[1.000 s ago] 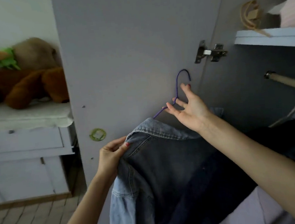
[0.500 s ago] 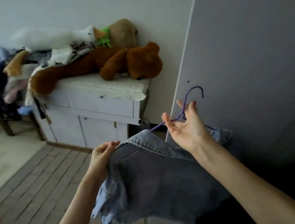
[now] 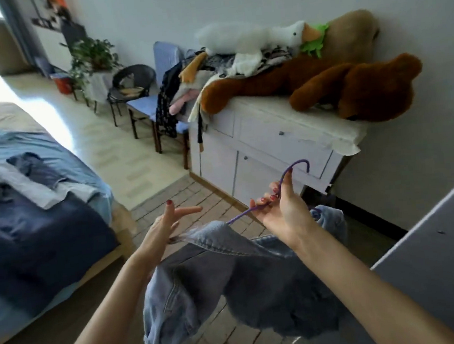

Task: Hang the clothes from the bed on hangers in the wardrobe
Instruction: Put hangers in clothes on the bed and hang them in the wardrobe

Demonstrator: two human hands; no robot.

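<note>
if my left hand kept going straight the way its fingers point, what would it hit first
Probably the white dresser. The left hand is open, its fingers aimed up and right over bare floor toward it. Depth is unclear, so this is a guess.

A single head-worn camera is looking forward and down from the person's own eye level, its wide lens bending the room's edges. It is sitting close above both forearms, which are reaching in from the bottom edge. It is facing a white dresser [image 3: 268,151]; the bed [image 3: 42,237] is lying left of the dresser, a grey door panel [image 3: 443,271] right of it.
</note>
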